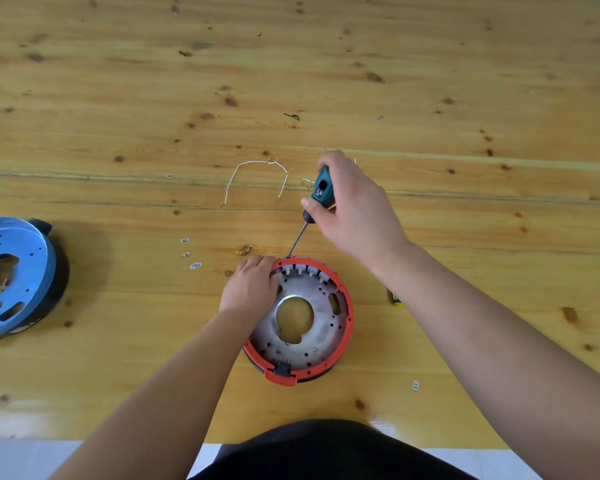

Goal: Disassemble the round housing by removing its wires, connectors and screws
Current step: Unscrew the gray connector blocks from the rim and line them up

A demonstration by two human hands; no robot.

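Both hands are being used at the far rim of the round housing (300, 320), which is lying flat on the wooden counter (326, 81) just in front of the person. A screwdriver (310, 211) is being gripped in the right hand (352, 209), fingers curled round the teal-and-black handle, thumb laid along its side; the thin metal shaft is being angled down to the rim's far edge, beside the left fingertips. The housing is being steadied by the left hand (252, 287), fingers bent over the red ring at its upper left; whether anything small is being pinched there cannot be told. Step in hand, as judged: connectors (310, 271) seated in a row under the far rim are being pried or unscrewed one by one. Next move is likely calling for a firmly held housing and a tip kept seated, since a slip toward the left fingers is being risked. Materials: dull grey metal plate, round, pierced with a large central hole, slots and small drillings; glossy red plastic ring; black plug at the near edge. Bent pale wire (257, 176) and small loose white clips (189, 252) are lying on the knotty, varnished pine beyond. A blue-faced round unit (13, 275) is sitting well apart at left.
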